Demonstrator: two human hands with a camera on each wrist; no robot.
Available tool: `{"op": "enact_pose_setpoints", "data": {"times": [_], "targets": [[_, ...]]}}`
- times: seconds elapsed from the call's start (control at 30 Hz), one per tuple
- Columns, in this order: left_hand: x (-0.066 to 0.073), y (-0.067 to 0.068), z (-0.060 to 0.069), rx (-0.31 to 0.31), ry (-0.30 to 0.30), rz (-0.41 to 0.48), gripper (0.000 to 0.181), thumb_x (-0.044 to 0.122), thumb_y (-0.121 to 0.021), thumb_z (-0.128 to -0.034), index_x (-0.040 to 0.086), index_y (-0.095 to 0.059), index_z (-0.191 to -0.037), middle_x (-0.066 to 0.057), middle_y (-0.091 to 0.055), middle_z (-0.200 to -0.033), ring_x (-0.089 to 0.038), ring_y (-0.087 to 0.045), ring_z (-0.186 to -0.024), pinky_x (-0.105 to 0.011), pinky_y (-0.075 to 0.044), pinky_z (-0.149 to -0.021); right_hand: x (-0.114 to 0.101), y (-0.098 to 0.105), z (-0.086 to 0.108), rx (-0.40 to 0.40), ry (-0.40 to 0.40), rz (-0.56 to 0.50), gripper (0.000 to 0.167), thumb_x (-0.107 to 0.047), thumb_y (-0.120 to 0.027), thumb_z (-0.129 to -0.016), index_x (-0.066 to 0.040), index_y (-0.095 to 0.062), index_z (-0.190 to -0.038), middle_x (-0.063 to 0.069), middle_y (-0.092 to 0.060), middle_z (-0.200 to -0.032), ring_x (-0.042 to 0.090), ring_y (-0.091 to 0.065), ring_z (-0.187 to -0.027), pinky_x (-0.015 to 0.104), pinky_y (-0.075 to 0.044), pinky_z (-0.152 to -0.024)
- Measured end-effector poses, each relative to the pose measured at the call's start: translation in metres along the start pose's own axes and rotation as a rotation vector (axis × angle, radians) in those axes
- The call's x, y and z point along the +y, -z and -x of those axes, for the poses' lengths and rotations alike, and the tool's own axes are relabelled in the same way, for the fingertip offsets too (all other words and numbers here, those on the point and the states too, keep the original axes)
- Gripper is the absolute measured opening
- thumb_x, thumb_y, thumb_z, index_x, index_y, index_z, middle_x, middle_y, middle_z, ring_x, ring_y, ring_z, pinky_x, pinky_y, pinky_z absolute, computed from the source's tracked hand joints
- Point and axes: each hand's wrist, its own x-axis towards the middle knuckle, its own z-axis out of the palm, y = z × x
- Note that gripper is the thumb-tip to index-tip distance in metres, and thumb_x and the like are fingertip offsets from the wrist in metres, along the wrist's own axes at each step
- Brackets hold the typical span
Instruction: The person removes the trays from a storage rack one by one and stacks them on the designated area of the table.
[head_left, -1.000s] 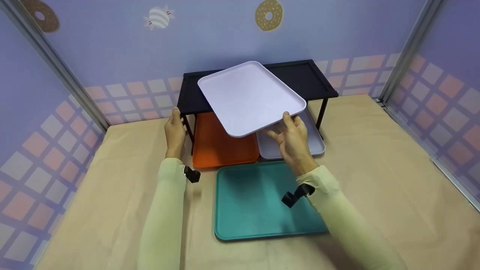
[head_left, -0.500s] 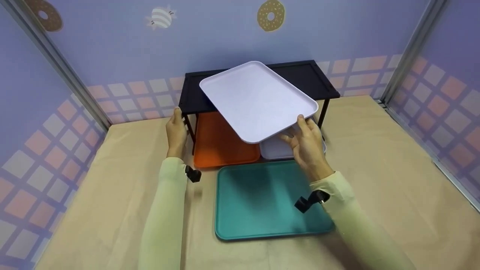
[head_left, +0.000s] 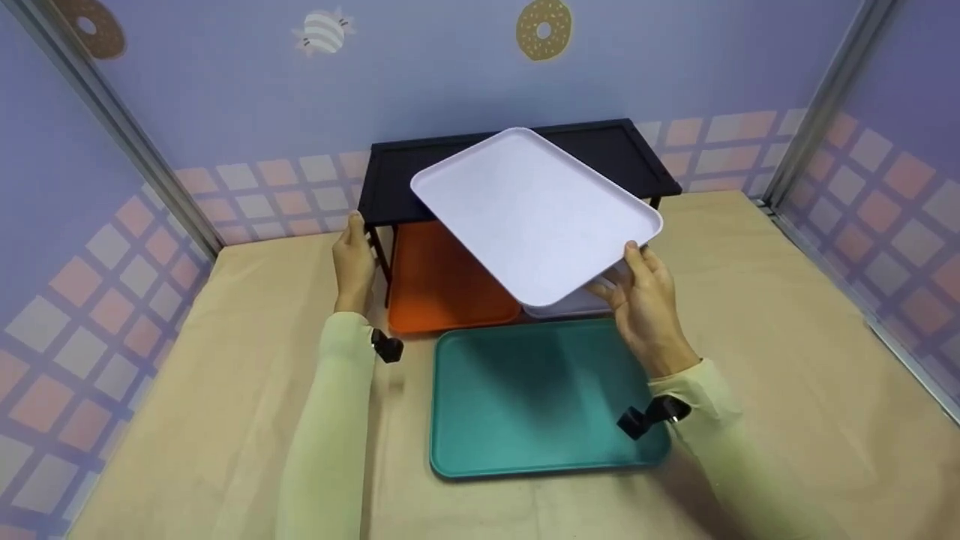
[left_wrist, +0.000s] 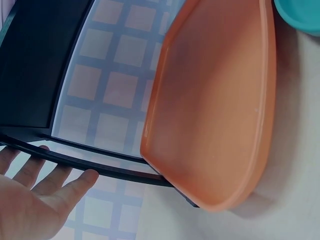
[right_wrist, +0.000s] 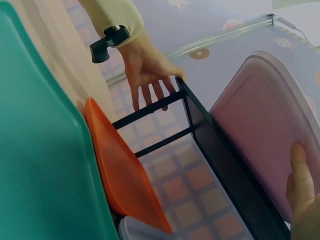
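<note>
A pale lilac tray (head_left: 540, 214) is raised and tilted before the black shelf (head_left: 600, 154), covering part of its top. My right hand (head_left: 645, 304) grips its near right corner, thumb on the upper face and fingers beneath. At the shelf's left front corner my left hand (head_left: 354, 262) touches the frame; its fingers (left_wrist: 55, 180) lie fairly straight against the leg in the left wrist view. Under the shelf lie an orange tray (head_left: 442, 281) and a second lilac tray (head_left: 559, 309), mostly hidden by the raised one.
A teal tray (head_left: 525, 405) lies flat on the beige-covered table (head_left: 225, 375), in front of the shelf. Purple patterned walls (head_left: 427, 67) enclose the table at the back and both sides. A black wrist device (head_left: 386, 346) sits on the left sleeve.
My right hand has drawn the raised lilac tray to the right and toward me, covering more of the lilac tray below. The left hand stays at the shelf corner.
</note>
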Motion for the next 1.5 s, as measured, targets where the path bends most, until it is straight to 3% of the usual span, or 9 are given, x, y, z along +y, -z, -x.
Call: {"op": "enact_pose_setpoints", "data": {"times": [0.3, 0.6, 0.87, 1.13, 1.5], "targets": [[0.001, -0.001, -0.001, 0.004, 0.006, 0.008, 0.062, 0.052, -0.035, -0.1094, 0.014, -0.037, -0.158, -0.014, -0.044, -0.159, -0.030, -0.048, -0.141, -0.042, -0.043, -0.112, -0.006, 0.013, 0.005, 0.011, -0.010, -0.006, 0.034, -0.023, -0.038, -0.112, 0.000, -0.045, -0.136, 0.005, -0.067, -0.110, 0.019, -0.069, -0.092, 0.037, -0.061, -0.074], [0.002, -0.001, -0.001, 0.006, 0.021, 0.021, 0.063, 0.052, -0.036, -0.1091, 0.013, -0.039, -0.158, -0.014, -0.045, -0.158, -0.031, -0.048, -0.141, -0.045, -0.043, -0.112, -0.013, 0.027, 0.011, -0.039, -0.028, -0.004, 0.045, -0.026, -0.041, -0.112, 0.002, -0.039, -0.147, 0.008, -0.064, -0.123, 0.020, -0.069, -0.104, 0.039, -0.062, -0.076], [0.002, 0.002, -0.001, -0.009, 0.016, -0.033, 0.067, 0.056, -0.032, -0.1086, 0.013, -0.033, -0.160, -0.015, -0.039, -0.161, -0.031, -0.044, -0.144, -0.045, -0.041, -0.114, -0.018, 0.041, 0.013, -0.038, -0.018, 0.012, 0.046, -0.028, -0.041, -0.111, 0.003, -0.041, -0.145, 0.008, -0.063, -0.119, 0.020, -0.070, -0.101, 0.039, -0.062, -0.077], [0.000, 0.004, -0.001, -0.021, 0.009, -0.043, 0.069, 0.057, -0.031, -0.1084, 0.012, -0.033, -0.160, -0.015, -0.039, -0.161, -0.033, -0.044, -0.144, -0.048, -0.040, -0.115, -0.026, 0.053, 0.014, -0.063, -0.048, 0.015, 0.052, -0.029, -0.043, -0.111, 0.002, -0.032, -0.152, 0.011, -0.050, -0.132, 0.018, -0.066, -0.108, 0.036, -0.061, -0.082], [0.002, 0.003, -0.001, -0.003, 0.003, -0.029, 0.065, 0.054, -0.033, -0.1089, 0.012, -0.039, -0.158, -0.015, -0.043, -0.158, -0.033, -0.047, -0.141, -0.047, -0.042, -0.113, -0.033, 0.060, 0.016, -0.037, -0.046, -0.012, 0.042, -0.027, -0.045, -0.110, 0.002, -0.043, -0.140, 0.007, -0.065, -0.114, 0.016, -0.071, -0.097, 0.034, -0.061, -0.079]]}}
